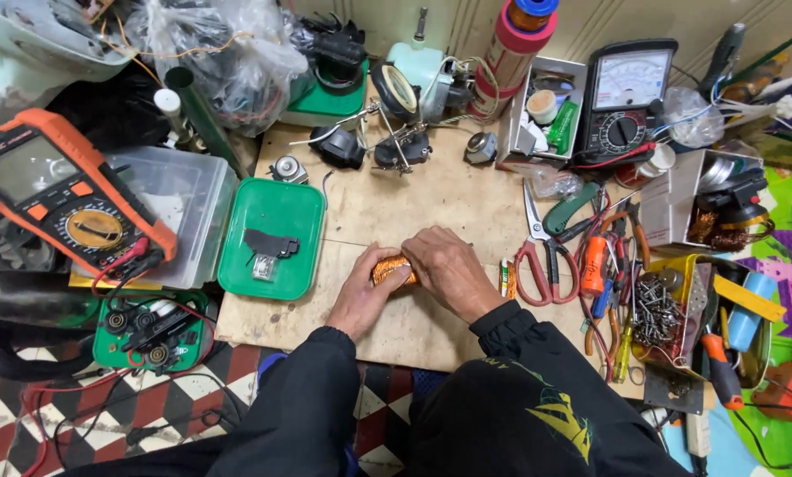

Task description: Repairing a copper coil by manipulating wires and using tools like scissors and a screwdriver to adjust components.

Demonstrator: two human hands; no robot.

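Copper-coloured wire, wound into a small coil point(393, 268), is sitting on the bare wooden board point(387, 203) near the middle of the bench, and both hands are closing around it: the left hand point(365, 296) is gripping it from below and the side, while the right hand point(449, 269) is lying over its top with fingers curled down on it. Just left of the hands a green plastic lid point(272, 237) is lying flat with a small dark part on it, red-handled scissors point(537, 256) are resting just to the right, and an orange multimeter point(64, 199) is standing well apart at the far left.
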